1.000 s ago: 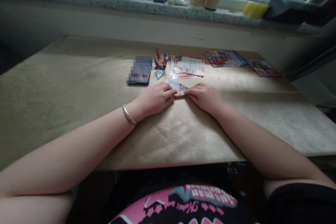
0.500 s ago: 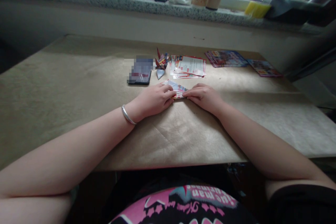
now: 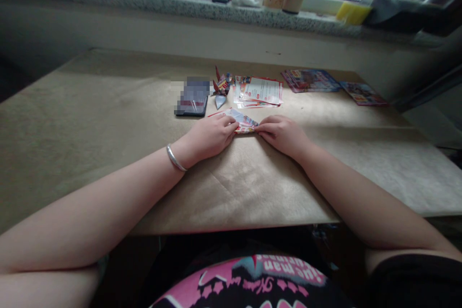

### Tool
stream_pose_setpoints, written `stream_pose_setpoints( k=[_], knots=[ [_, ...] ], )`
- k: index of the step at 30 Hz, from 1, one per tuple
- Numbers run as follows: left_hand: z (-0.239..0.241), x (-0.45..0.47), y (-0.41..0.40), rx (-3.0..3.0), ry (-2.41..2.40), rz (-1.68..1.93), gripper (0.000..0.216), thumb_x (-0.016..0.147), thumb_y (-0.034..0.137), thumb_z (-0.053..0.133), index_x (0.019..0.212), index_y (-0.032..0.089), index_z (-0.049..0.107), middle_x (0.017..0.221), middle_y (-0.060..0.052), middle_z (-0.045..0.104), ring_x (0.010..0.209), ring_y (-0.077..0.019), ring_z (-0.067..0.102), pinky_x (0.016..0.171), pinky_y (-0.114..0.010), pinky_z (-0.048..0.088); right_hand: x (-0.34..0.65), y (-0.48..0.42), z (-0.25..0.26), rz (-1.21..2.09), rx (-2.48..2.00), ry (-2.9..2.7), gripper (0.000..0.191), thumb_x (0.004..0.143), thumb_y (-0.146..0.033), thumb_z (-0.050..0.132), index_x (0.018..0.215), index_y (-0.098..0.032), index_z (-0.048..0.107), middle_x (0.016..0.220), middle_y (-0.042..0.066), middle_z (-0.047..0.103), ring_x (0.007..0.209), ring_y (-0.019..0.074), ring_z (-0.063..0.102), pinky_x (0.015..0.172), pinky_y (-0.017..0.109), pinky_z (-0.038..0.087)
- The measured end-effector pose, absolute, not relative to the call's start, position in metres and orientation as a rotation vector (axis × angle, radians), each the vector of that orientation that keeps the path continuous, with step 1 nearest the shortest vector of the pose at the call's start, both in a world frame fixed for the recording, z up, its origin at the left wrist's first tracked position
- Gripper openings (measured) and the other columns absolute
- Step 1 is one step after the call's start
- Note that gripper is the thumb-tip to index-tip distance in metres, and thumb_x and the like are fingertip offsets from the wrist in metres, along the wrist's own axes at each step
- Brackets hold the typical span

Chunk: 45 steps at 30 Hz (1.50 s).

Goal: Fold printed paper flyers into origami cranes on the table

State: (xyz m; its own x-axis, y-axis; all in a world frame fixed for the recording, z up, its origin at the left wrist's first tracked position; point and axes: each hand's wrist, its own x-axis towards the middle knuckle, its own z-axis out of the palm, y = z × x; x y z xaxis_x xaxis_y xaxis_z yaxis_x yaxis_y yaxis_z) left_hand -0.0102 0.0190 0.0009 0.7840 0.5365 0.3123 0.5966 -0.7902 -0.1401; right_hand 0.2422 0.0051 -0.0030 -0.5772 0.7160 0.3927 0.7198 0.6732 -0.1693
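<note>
A small folded piece of printed paper (image 3: 242, 121) lies on the brown table (image 3: 108, 106) between my two hands. My left hand (image 3: 211, 135), with a silver bangle on its wrist, has its fingers curled and pinches the paper's left side. My right hand (image 3: 283, 134) is closed too, fingertips pressing the paper's right end flat. Just beyond the paper sit a finished paper crane (image 3: 221, 84) and a small grey folded piece (image 3: 220, 101).
A dark phone (image 3: 193, 98) lies left of the crane. Printed leaflets (image 3: 260, 91) are stacked behind my hands, with more leaflets (image 3: 310, 80) and another (image 3: 363, 93) at the far right. The window sill (image 3: 202, 7) holds cups, a tube and a yellow sponge.
Both hands stay on the folded paper; the fingers shifted slightly and the paper's left flap now lies a little more spread out.
</note>
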Motion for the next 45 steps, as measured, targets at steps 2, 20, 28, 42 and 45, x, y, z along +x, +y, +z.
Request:
stream_pose_setpoints(
  k=[2,20,28,42,45],
  knots=[
    [0.000,-0.011,0.020,-2.737,-0.897,-0.397,0.036,0.100,0.023,0.041,0.121,0.010,0.067,0.121,-0.015,0.068,0.116,-0.0263,0.063,0.104,-0.042,0.051,0.239,0.005,-0.002,-0.028,-1.137,-2.480,0.024,0.092,-0.018,0.059,0.105,-0.021,0.079,0.099,0.009,0.076,0.091,0.0205,0.068,0.087,0.036,0.054],
    [-0.009,-0.009,0.026,-2.796,-0.865,-0.431,0.035,0.102,0.024,0.041,0.124,0.017,0.066,0.122,-0.012,0.066,0.111,-0.0234,0.062,0.096,-0.040,0.053,0.236,0.006,-0.005,-0.079,-1.207,-2.479,0.026,0.095,-0.021,0.056,0.107,-0.022,0.078,0.095,0.009,0.072,0.089,0.0201,0.062,0.085,0.034,0.050],
    [-0.001,-0.006,0.022,-2.777,-0.908,-0.310,0.037,0.101,0.024,0.040,0.127,0.016,0.065,0.117,-0.012,0.065,0.111,-0.0253,0.060,0.094,-0.039,0.053,0.239,-0.002,0.006,-0.058,-1.358,-2.451,0.019,0.089,-0.015,0.059,0.094,-0.019,0.077,0.097,0.007,0.075,0.087,0.0197,0.066,0.084,0.032,0.050],
    [0.007,0.000,0.015,-2.733,-0.986,-0.132,0.041,0.102,0.024,0.035,0.129,0.011,0.063,0.112,-0.014,0.064,0.107,-0.0285,0.060,0.087,-0.039,0.053,0.240,-0.009,0.017,-0.110,-1.550,-2.539,0.026,0.092,-0.019,0.055,0.097,-0.021,0.080,0.099,0.008,0.075,0.089,0.0204,0.067,0.079,0.032,0.048],
    [0.007,0.002,0.012,-2.721,-0.977,-0.106,0.044,0.102,0.027,0.035,0.134,0.009,0.059,0.112,-0.016,0.064,0.104,-0.0293,0.060,0.087,-0.041,0.052,0.240,-0.010,0.020,-0.110,-1.577,-2.541,0.026,0.092,-0.019,0.054,0.097,-0.021,0.080,0.098,0.008,0.075,0.088,0.0206,0.067,0.077,0.032,0.048]
  ],
)
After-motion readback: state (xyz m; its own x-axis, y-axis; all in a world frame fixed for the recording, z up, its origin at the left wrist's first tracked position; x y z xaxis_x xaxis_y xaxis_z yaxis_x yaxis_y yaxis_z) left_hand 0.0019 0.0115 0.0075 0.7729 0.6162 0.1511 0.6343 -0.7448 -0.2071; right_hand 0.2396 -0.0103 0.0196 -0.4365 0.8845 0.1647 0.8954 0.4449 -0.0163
